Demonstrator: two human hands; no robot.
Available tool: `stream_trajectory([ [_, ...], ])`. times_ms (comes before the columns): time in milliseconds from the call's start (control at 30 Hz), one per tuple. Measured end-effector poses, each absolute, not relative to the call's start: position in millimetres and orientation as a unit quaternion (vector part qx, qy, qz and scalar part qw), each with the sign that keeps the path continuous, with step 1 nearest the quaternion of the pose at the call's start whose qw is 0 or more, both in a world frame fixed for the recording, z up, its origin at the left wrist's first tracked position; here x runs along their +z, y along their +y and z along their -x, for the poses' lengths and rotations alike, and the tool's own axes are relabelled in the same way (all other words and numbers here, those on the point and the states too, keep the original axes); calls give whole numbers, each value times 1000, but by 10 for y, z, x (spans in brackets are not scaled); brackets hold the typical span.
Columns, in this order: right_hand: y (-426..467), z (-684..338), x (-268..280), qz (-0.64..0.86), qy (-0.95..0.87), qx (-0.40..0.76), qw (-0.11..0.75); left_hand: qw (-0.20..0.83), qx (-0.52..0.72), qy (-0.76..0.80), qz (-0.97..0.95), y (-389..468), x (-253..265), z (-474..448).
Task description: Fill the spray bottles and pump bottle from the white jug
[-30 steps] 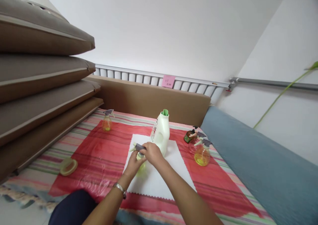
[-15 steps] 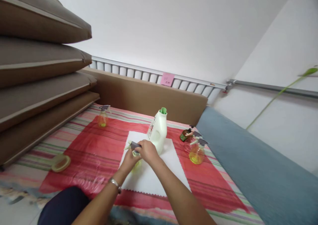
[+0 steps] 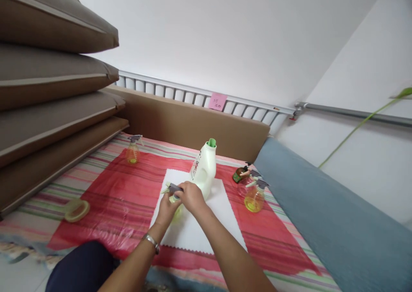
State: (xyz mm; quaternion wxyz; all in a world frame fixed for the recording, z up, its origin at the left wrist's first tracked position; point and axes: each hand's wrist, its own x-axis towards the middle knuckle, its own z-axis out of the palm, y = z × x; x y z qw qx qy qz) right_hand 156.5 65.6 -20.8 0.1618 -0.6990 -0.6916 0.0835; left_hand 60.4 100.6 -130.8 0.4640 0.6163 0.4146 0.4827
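A spray bottle (image 3: 178, 214) with yellow liquid and a grey and pale green trigger head stands over the white sheet (image 3: 206, 236). My left hand (image 3: 165, 210) is wrapped round its neck, just under the spray head. With closed fingers, my right hand (image 3: 191, 196) grips the grey trigger head from the other side. Just behind my hands is a large pale jug (image 3: 207, 165) with a green inner spout and no cap on its mouth. Both my hands cover much of the bottle's neck and body.
On the right are a brown pump bottle (image 3: 240, 175) and two spray bottles, one with yellow liquid (image 3: 254, 202). Another spray bottle (image 3: 132, 153) is at the back left. A pale round lid (image 3: 76, 210) lies left. Stacked cushions (image 3: 58, 77) border the left side.
Little differs. Both hands keep their hold on the spray bottle and the head; my left wrist has shifted slightly. The view has tilted a touch.
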Motion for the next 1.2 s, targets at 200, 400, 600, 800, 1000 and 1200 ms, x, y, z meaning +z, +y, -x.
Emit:
stream_trajectory([
  [200,624,-1598,-195,707,-683,89,159,503,457,347,-647,1034,-1242,-502],
  [400,630,-1566,-205,705,-683,91,168,490,464,377,-634,1010,-1251,-545],
  [600,617,-1591,-217,707,-681,94,168,519,454,355,-631,1066,-1304,-532],
  [800,624,-1608,-238,708,-677,91,178,530,440,334,-644,1127,-1320,-464],
  [1000,631,-1604,-252,717,-672,90,165,495,470,385,-621,1105,-1459,-597],
  [1200,643,-1634,-267,712,-681,84,149,506,457,338,-649,1168,-1398,-515],
])
